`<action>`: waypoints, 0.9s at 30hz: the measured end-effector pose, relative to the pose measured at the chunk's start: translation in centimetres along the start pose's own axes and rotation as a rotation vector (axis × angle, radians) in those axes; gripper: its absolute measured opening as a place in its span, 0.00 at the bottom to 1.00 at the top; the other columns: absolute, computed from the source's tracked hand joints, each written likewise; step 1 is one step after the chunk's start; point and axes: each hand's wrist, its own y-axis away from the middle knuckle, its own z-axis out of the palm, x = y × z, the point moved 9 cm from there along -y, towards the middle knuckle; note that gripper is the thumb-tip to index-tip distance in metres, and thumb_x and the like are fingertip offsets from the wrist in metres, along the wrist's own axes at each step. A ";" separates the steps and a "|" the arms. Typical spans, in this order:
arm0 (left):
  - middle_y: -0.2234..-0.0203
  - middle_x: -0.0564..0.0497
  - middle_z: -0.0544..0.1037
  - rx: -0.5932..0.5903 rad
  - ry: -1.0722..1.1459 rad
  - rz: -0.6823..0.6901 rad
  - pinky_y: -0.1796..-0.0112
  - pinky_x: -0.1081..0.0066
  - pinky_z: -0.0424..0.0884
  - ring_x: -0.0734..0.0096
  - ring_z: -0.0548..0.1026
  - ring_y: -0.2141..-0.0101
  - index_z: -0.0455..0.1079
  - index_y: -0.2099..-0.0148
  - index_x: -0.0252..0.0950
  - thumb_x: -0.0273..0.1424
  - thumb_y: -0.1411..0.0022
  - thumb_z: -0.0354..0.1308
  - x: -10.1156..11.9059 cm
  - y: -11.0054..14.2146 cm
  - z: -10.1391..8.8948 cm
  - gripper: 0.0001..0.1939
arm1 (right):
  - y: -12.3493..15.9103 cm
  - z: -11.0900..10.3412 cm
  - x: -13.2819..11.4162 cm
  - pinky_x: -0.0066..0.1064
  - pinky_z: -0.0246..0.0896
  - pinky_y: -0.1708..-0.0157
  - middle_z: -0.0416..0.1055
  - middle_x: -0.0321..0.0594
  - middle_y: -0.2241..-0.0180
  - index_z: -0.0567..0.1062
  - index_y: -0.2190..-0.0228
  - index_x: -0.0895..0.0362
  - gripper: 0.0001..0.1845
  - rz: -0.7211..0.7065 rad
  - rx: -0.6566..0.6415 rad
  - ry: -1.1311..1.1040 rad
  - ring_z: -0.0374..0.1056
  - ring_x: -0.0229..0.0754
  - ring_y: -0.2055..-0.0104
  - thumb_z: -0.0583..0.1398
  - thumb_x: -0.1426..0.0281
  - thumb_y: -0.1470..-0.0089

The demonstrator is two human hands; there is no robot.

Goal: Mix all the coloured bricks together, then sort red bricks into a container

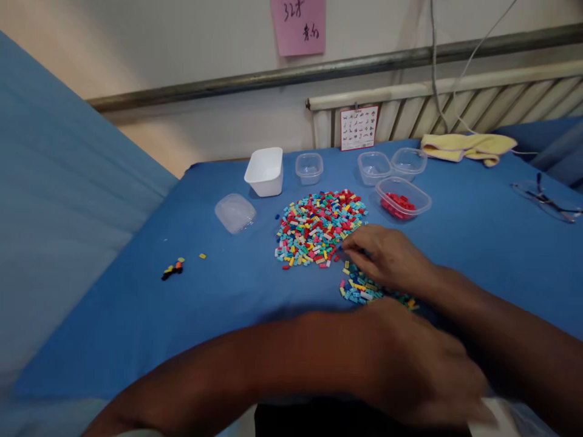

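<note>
A large heap of small coloured toy building bricks (314, 227) lies on the blue cloth. My right hand (387, 255) is at the heap's right edge, with thumb and fingers pinched together. A dark blue bit shows near those fingertips; whether they hold it, I cannot tell. A smaller spread of bricks, mostly light blue and yellow (359, 291), is under and in front of that hand, partly hidden. Across the front reaches my left arm, and my left hand (419, 358) is smeared by motion close to the right forearm. Its fingers cannot be made out.
Right of the heap stands a clear tub (403, 197) with red bricks. Behind are a white tub (265, 172) and clear tubs (309, 168). A translucent lid or tray (235, 213), a few black, orange and yellow bricks (173, 268), a yellow cloth (469, 147) and glasses (546, 199) lie around.
</note>
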 end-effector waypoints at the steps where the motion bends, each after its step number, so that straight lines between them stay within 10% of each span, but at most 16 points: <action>1: 0.56 0.41 0.83 0.015 -0.034 0.015 0.62 0.59 0.76 0.59 0.82 0.54 0.83 0.56 0.53 0.43 0.26 0.56 -1.0 1.3 -0.9 0.13 | 0.0 0.3 -0.2 0.36 0.65 0.56 0.82 0.42 0.60 0.80 0.57 0.54 0.06 -0.016 -0.010 -0.020 0.75 0.47 0.56 0.61 0.71 0.29; 6: 0.60 0.48 0.82 0.472 -0.195 -0.389 0.56 0.65 0.74 0.65 0.79 0.58 0.78 0.53 0.39 0.38 0.19 0.52 -10.7 10.1 -7.1 0.15 | -0.8 2.1 -1.1 0.38 0.64 0.58 0.81 0.45 0.62 0.82 0.60 0.57 0.09 -0.007 -0.054 0.079 0.76 0.48 0.59 0.62 0.67 0.28; 9: 0.57 0.47 0.82 0.452 -0.288 -0.437 0.56 0.65 0.72 0.64 0.80 0.56 0.78 0.49 0.38 0.34 0.20 0.52 -13.2 12.0 -6.7 0.13 | -1.0 3.1 -1.2 0.37 0.64 0.56 0.83 0.44 0.59 0.83 0.58 0.55 0.10 -0.003 -0.101 0.137 0.76 0.48 0.56 0.61 0.70 0.27; 22: 0.52 0.46 0.81 0.285 -0.401 -0.469 0.58 0.65 0.71 0.61 0.80 0.54 0.79 0.42 0.41 0.32 0.19 0.51 -14.1 11.8 -3.9 0.15 | -0.6 2.9 -0.5 0.39 0.66 0.57 0.82 0.45 0.60 0.83 0.58 0.54 0.11 0.012 -0.146 0.144 0.77 0.50 0.57 0.59 0.69 0.28; 27: 0.52 0.46 0.81 0.270 -0.349 -0.485 0.56 0.63 0.71 0.61 0.80 0.53 0.79 0.45 0.40 0.31 0.21 0.51 -13.9 11.8 -3.9 0.14 | 0.0 -1.7 0.5 0.38 0.66 0.60 0.83 0.41 0.61 0.80 0.58 0.54 0.08 0.034 0.060 0.097 0.78 0.47 0.61 0.60 0.68 0.30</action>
